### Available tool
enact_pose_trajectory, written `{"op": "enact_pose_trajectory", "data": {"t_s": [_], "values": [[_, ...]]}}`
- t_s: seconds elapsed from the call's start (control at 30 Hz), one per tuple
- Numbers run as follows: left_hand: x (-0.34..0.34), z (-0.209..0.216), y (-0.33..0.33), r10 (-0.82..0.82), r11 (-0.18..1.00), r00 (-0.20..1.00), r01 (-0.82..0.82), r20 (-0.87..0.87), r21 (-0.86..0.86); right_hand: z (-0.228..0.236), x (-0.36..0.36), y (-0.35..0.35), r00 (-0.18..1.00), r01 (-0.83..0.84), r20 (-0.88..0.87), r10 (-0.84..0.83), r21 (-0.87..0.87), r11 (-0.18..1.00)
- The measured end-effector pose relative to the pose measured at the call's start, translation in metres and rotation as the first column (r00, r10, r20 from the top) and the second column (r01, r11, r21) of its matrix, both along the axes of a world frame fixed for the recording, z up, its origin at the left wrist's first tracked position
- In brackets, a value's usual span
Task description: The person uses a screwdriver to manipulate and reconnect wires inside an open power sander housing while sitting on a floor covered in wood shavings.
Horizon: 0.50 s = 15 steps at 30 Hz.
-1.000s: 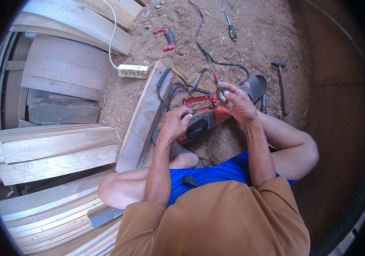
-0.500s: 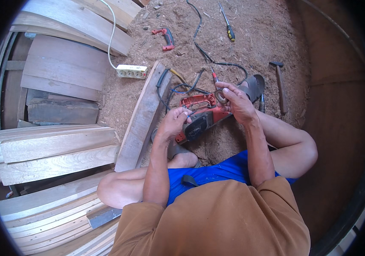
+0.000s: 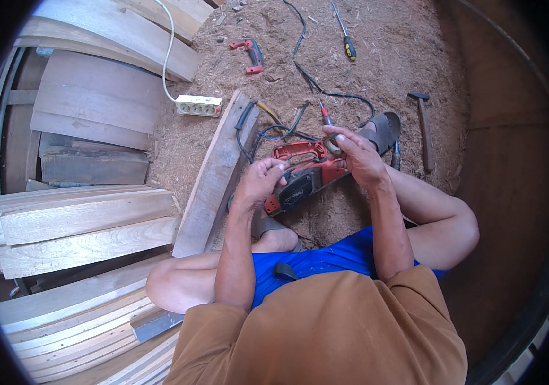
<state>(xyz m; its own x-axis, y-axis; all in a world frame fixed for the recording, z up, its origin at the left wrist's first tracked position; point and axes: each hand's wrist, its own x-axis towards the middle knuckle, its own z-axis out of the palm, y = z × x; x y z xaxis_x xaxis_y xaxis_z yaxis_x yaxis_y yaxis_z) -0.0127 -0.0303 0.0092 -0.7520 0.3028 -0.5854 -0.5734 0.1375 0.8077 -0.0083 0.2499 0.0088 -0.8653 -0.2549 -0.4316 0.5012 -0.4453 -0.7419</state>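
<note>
A red and black power tool, seemingly an electric planer (image 3: 297, 190), lies on the ground between my feet with its red handle part opened up. At its left end my left hand (image 3: 260, 183) is closed in a pinch on a thin wire of the tool, mostly hidden by the fingers. My right hand (image 3: 359, 157) grips a roll of tape (image 3: 333, 145) between thumb and fingers, over the tool's right end. Just beyond that hand a small red-handled screwdriver (image 3: 325, 115) points away; whether the hand touches it I cannot tell.
A loose red and black handle cover (image 3: 255, 59), a long screwdriver (image 3: 349, 46) and a hammer (image 3: 425, 131) lie on the sawdust. A plank (image 3: 213, 179) stands left of the tool. Cables (image 3: 310, 80) run beyond it. A white power strip (image 3: 199, 106) and stacked boards (image 3: 88, 218) are leftward.
My hands keep nearly the same places, with slight shifts of the left fingers. The whole view has moved a little.
</note>
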Motion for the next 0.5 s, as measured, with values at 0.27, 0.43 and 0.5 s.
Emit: {"op": "enact_pose_trajectory", "data": {"t_s": [0.27, 0.43, 0.5], "values": [[0.004, -0.002, 0.004, -0.412, 0.746, 0.847, 0.102, -0.336, -0.658, -0.004, 0.002, 0.002, 0.988, -0.029, -0.156, 0.005, -0.154, 0.988], [0.005, -0.005, 0.004, -0.456, 0.702, 0.815, 0.083, -0.356, -0.708, 0.006, -0.001, -0.006, 0.987, -0.025, -0.160, 0.001, -0.143, 0.989], [0.004, 0.000, 0.005, -0.466, 0.708, 0.806, 0.092, -0.366, -0.700, 0.016, -0.001, -0.006, 0.988, -0.022, -0.154, 0.002, -0.124, 0.992]]}}
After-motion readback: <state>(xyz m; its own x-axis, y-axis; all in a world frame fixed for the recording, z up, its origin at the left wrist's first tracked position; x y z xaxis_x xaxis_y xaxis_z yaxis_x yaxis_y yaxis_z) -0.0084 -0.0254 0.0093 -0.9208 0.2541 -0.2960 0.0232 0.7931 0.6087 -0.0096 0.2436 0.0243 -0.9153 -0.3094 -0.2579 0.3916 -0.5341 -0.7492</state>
